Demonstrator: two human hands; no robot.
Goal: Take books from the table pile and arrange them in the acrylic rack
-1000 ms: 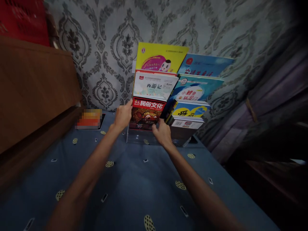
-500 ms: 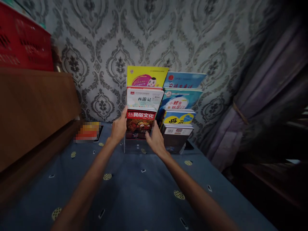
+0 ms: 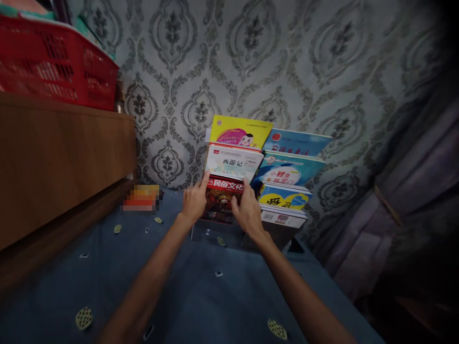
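Observation:
A dark book with a red title band (image 3: 219,203) stands upright in the front left slot of a clear book rack (image 3: 210,235). My left hand (image 3: 194,201) grips its left edge, index finger pointing up along the side. On the opposite edge, my right hand (image 3: 248,210) has its thumb over the cover and its fingers around the top right corner. Behind it rise a white book (image 3: 233,163) and a yellow book (image 3: 240,131). The right column holds blue books (image 3: 299,141), a blue-and-yellow book (image 3: 285,197) and a dark book with a white strip (image 3: 283,219).
A blue patterned cloth (image 3: 201,296) covers the surface. At left, a red plastic basket (image 3: 71,67) sits on a wooden cabinet (image 3: 68,153). A blurred-out orange item (image 3: 141,198) lies near the cabinet. Tied curtains (image 3: 380,229) hang at right, and papered wall (image 3: 201,62) stands behind.
The view has swung left, so the rack appears farther right and lower. My right hand has moved up along the dark book's right edge; both hands remain at its sides.

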